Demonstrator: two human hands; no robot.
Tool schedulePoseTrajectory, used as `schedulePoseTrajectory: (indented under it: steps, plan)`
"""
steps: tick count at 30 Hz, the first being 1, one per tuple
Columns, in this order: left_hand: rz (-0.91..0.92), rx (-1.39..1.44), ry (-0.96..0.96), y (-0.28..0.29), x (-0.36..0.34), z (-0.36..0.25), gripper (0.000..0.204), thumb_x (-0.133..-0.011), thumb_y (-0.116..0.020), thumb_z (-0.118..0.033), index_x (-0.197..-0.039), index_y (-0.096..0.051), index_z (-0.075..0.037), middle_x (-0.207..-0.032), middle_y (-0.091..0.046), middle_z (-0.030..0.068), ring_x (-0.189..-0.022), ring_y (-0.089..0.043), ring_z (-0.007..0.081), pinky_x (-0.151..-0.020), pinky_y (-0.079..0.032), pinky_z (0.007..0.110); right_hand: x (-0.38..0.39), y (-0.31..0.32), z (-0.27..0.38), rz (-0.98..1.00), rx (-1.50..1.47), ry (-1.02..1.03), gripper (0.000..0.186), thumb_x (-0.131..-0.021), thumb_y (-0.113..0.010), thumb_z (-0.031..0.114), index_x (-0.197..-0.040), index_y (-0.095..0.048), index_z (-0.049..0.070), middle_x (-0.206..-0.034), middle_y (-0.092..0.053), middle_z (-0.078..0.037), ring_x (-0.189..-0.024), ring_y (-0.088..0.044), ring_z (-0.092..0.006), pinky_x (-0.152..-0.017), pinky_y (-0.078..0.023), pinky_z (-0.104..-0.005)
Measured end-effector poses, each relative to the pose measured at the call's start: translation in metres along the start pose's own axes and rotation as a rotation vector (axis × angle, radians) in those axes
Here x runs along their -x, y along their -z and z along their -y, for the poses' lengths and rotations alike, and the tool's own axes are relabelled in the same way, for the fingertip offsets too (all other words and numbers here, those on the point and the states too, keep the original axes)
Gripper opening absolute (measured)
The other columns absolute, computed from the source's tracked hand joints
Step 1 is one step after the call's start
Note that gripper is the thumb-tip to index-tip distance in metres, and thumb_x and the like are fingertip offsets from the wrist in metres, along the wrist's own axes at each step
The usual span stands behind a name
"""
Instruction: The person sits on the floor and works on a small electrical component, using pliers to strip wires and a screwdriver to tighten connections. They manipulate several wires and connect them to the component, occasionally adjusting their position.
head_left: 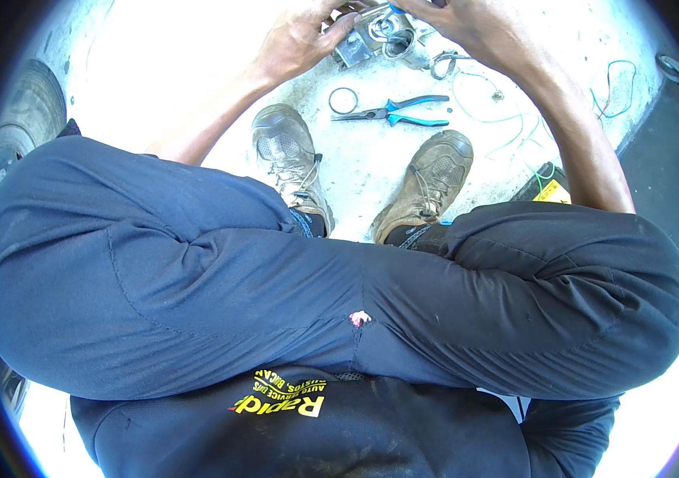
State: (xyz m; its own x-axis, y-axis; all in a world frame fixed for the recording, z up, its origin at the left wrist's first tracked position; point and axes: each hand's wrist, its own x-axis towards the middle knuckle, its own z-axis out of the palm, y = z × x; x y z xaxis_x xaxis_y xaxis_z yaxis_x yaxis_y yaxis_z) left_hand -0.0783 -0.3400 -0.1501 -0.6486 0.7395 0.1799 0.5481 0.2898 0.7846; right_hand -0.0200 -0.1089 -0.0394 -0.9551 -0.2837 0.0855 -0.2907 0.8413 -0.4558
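At the top edge of the head view, my left hand (300, 38) curls its thumb and fingers at the left side of a greyish metal housing (359, 49) with a round open socket. My right hand (471, 25) is closed round the blue end of a slim metal tool (395, 8) above the housing. The upper edge cuts off part of its fingers. Nearer to me lie long-nose pliers (391, 111) with blue and black handles, their jaws pointing left. A thin ring (343, 100) rests just beyond the jaws.
My shoes (288, 147) stand on the pale floor, either side of the pliers. Thin green and blue wires (523, 119) trail at the right, by a yellow-labelled dark object (553, 191). A tyre (29, 111) stands far left. A dark mat-like surface (662, 159) borders the right.
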Motion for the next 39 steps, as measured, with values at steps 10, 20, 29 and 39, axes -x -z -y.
schedulePoseTrajectory:
  steps: [10,20,29,39]
  plan:
    - [0.019,0.021,0.017,0.003,0.000,0.000,0.030,-0.094,-0.067,-0.007,-0.124,-0.069,-0.007,-0.104,-0.073,0.0140,-0.089,-0.070,0.0296,-0.075,-0.057,0.038,0.002,-0.026,0.009,-0.122,0.142,-0.190,0.041,-0.097,-0.072,0.037,-0.091,-0.058,-0.001,-0.072,-0.067,-0.023,-0.071,-0.069,-0.0449,-0.064,-0.052,-0.0520]
    - [0.023,0.019,-0.001,0.003,0.000,0.004,0.028,-0.094,-0.067,-0.007,-0.121,-0.071,-0.007,-0.105,-0.074,0.0138,-0.091,-0.070,0.0302,-0.076,-0.057,0.038,0.017,-0.032,0.005,-0.228,0.050,-0.177,0.030,-0.095,-0.075,0.026,-0.097,-0.058,0.002,-0.075,-0.068,-0.022,-0.072,-0.069,-0.0435,-0.066,-0.053,-0.0516]
    - [0.016,0.017,-0.013,0.002,-0.001,0.006,0.026,-0.094,-0.067,-0.007,-0.120,-0.071,-0.006,-0.103,-0.074,0.0139,-0.091,-0.070,0.0301,-0.077,-0.058,0.039,0.014,-0.019,0.001,-0.078,-0.050,-0.179,0.030,-0.096,-0.074,0.026,-0.106,-0.058,0.003,-0.082,-0.070,-0.021,-0.080,-0.071,-0.0421,-0.069,-0.054,-0.0489]
    - [0.022,0.014,0.021,0.001,0.001,0.007,0.027,-0.094,-0.068,-0.008,-0.121,-0.071,-0.006,-0.104,-0.073,0.0143,-0.090,-0.070,0.0298,-0.076,-0.058,0.039,0.005,-0.009,0.008,0.011,-0.064,0.080,0.028,-0.097,-0.071,0.023,-0.109,-0.055,0.003,-0.090,-0.071,-0.022,-0.086,-0.070,-0.0420,-0.074,-0.054,-0.0486]
